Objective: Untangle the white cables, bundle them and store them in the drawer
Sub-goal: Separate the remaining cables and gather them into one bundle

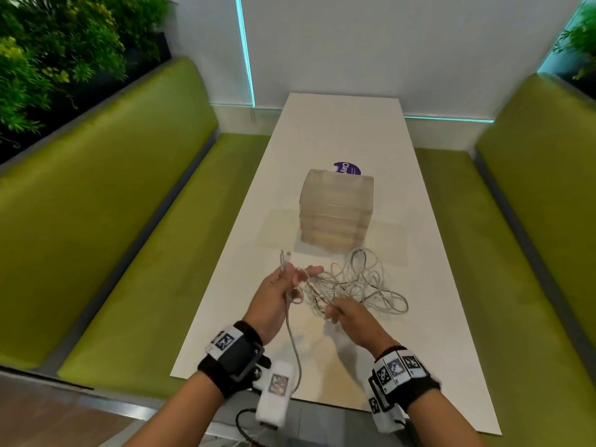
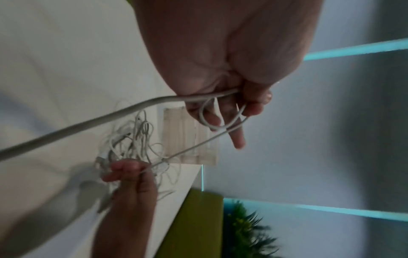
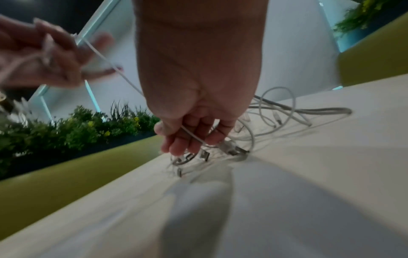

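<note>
A tangle of white cables [image 1: 358,285] [image 3: 282,111] lies on the white table [image 1: 338,130] in front of a translucent drawer unit [image 1: 337,211] [image 2: 187,137]. My left hand [image 1: 283,295] [image 2: 223,111] is raised above the table and grips a loop of one white cable, whose plug ends [image 1: 285,258] stick up past the fingers. One end of that cable hangs down past my wrist. My right hand [image 1: 342,312] [image 3: 187,137] pinches a thin strand of the tangle just above the table. A taut strand [image 2: 194,144] runs between the two hands.
Green padded benches [image 1: 129,221] [image 1: 532,221] flank the table on both sides. A purple round label [image 1: 346,168] lies behind the drawer unit. Plants [image 1: 48,43] stand behind the left bench. A white wall with a lit strip closes the far end.
</note>
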